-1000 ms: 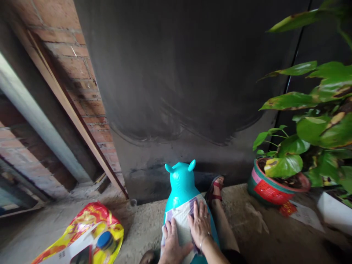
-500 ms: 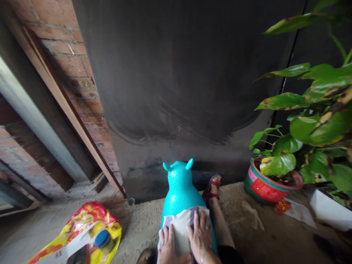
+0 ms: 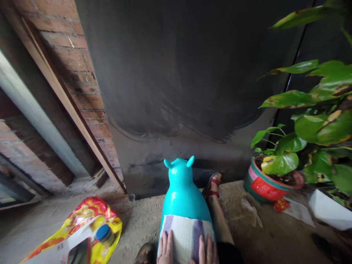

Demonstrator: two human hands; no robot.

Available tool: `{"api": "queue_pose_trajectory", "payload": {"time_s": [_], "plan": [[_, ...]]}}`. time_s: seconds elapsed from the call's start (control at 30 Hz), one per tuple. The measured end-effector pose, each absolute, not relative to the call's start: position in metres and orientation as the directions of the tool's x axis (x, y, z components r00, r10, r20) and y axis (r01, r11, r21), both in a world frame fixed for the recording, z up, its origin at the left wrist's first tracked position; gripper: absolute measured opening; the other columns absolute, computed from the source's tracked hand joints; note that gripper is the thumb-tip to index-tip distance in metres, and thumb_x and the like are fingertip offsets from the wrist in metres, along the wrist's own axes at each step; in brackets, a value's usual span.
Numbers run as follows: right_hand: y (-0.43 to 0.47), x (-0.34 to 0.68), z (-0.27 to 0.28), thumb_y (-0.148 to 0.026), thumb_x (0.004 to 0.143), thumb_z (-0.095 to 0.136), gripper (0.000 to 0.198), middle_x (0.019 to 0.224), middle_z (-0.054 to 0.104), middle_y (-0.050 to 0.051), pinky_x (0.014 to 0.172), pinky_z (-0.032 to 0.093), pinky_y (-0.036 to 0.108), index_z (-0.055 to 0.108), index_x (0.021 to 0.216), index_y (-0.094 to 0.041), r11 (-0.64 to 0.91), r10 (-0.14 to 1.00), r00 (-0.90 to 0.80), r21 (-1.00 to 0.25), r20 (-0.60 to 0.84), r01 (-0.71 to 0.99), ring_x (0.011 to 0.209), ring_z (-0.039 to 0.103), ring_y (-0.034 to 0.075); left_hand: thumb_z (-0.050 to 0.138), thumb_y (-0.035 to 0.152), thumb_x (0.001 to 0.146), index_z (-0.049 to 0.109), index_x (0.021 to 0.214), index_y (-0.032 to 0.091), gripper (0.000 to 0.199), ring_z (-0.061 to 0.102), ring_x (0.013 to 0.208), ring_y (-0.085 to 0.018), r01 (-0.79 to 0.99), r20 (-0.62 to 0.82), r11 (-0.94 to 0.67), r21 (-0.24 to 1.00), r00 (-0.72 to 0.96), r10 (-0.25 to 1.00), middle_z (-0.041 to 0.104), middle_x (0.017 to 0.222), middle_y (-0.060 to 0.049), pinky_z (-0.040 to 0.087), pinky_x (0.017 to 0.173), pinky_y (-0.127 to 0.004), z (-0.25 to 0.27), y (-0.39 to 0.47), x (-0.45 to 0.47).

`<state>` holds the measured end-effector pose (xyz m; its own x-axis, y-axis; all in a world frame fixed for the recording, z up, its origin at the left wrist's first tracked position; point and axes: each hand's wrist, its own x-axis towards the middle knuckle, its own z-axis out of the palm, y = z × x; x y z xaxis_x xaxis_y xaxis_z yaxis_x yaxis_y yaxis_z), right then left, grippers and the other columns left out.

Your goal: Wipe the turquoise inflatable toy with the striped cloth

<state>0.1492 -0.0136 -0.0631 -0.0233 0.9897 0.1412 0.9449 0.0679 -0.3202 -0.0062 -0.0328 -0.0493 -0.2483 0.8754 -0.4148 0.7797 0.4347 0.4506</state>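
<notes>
A turquoise inflatable animal toy (image 3: pixel 180 200) with two ears stands between my legs, its head toward the dark panel. Draped over its back is a white cloth (image 3: pixel 181 234) with purple stripes. On the cloth's left part lies my left hand (image 3: pixel 165 249), its fingers stretched out flat. My right hand (image 3: pixel 207 251) rests on the right part, fingers extended; the lower portions of both hands are cut off by the frame's bottom edge.
A dark panel (image 3: pixel 178 91) rises ahead. To the left, a red and yellow bag (image 3: pixel 110 216) lies under a blue-capped jar (image 3: pixel 103 233) and a phone (image 3: pixel 79 253). At right stands a potted plant (image 3: pixel 264 189). My sandalled foot (image 3: pixel 213 187) is beside the toy.
Both hands have slid down toward me along the cloth, the right one more. The cloth now lies flatter, with its stripes showing and its upper edge slightly lower.
</notes>
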Motion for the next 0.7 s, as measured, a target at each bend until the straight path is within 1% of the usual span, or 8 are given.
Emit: {"api": "queue_pose_trajectory", "payload": {"time_s": [0.1,0.2,0.3,0.37,0.43,0.53,0.63,0.7], "plan": [[0.015,0.139,-0.048,-0.046,0.087,0.052,0.059,0.145,0.038,0.017,0.100,0.041,0.057,0.041,0.138,-0.018,0.032,0.997,-0.010,-0.291,0.077,0.956,0.132,0.036,0.037,0.064,0.036,0.059,0.009,0.145,0.001,0.108,0.000,0.144,-0.035,0.795,-0.422,0.428,0.431,-0.242,0.874,0.003,0.156,-0.022,0.031,0.111,-0.047,-0.035,-0.015,-0.004],[0.055,0.124,-0.021,-0.043,0.090,0.042,0.061,0.151,0.026,0.019,0.105,0.035,0.056,0.030,0.144,-0.016,0.027,0.999,-0.036,-0.259,-0.032,0.966,0.137,0.025,0.039,0.062,0.044,0.066,0.010,0.146,0.002,0.104,0.001,0.144,-0.036,0.784,-0.400,0.452,0.426,-0.285,0.871,0.008,0.156,-0.023,0.030,0.112,-0.047,-0.021,0.007,-0.003],[0.072,0.117,-0.007,-0.044,0.092,0.037,0.061,0.152,0.021,0.020,0.106,0.033,0.057,0.026,0.145,-0.016,0.053,0.998,-0.063,-0.268,-0.030,0.962,0.138,0.022,0.038,0.060,0.046,0.069,0.012,0.146,0.003,0.100,0.005,0.144,-0.035,0.765,-0.387,0.479,0.431,-0.323,0.864,0.013,0.156,-0.022,0.033,0.111,-0.044,-0.021,0.016,-0.005],[0.064,0.119,-0.011,-0.043,0.091,0.039,0.061,0.151,0.023,0.020,0.106,0.034,0.054,0.029,0.144,-0.015,0.057,0.998,-0.060,-0.269,-0.001,0.962,0.138,0.023,0.037,0.059,0.045,0.069,0.011,0.146,0.003,0.100,0.003,0.145,-0.034,0.760,-0.377,0.467,0.453,-0.311,0.872,0.010,0.156,-0.022,0.035,0.110,-0.045,-0.030,0.010,-0.007],[0.047,0.125,-0.025,-0.044,0.090,0.043,0.057,0.149,0.032,0.016,0.104,0.037,0.053,0.038,0.141,-0.018,0.059,0.998,-0.052,-0.262,0.034,0.963,0.137,0.029,0.037,0.058,0.042,0.068,0.011,0.146,0.003,0.099,0.004,0.145,-0.032,0.759,-0.367,0.436,0.484,-0.276,0.888,0.007,0.157,-0.021,0.034,0.110,-0.045,-0.044,-0.003,-0.009],[0.016,0.137,-0.048,-0.048,0.091,0.044,0.046,0.139,0.047,0.009,0.100,0.041,0.055,0.051,0.131,-0.024,0.056,0.998,-0.044,-0.248,0.054,0.967,0.130,0.040,0.035,0.059,0.037,0.065,0.017,0.146,0.005,0.096,0.011,0.144,-0.029,0.744,-0.375,0.448,0.496,-0.281,0.883,0.011,0.157,-0.016,0.030,0.114,-0.039,-0.062,-0.026,-0.009],[-0.001,0.145,-0.059,-0.050,0.093,0.042,0.044,0.135,0.049,0.004,0.103,0.039,0.053,0.053,0.125,-0.022,0.049,0.999,-0.045,-0.234,0.025,0.971,0.126,0.043,0.031,0.059,0.036,0.064,0.021,0.146,0.009,0.094,0.011,0.144,-0.028,0.735,-0.386,0.473,0.486,-0.305,0.871,0.012,0.157,-0.011,0.026,0.116,-0.037,-0.069,-0.038,-0.005],[0.000,0.145,-0.057,-0.050,0.092,0.044,0.047,0.138,0.047,0.007,0.103,0.039,0.053,0.051,0.129,-0.022,0.042,0.999,-0.040,-0.227,0.014,0.973,0.128,0.041,0.034,0.061,0.037,0.063,0.018,0.146,0.007,0.098,0.006,0.145,-0.029,0.741,-0.384,0.466,0.484,-0.298,0.874,0.009,0.157,-0.013,0.026,0.116,-0.041,-0.065,-0.036,-0.003]]}}
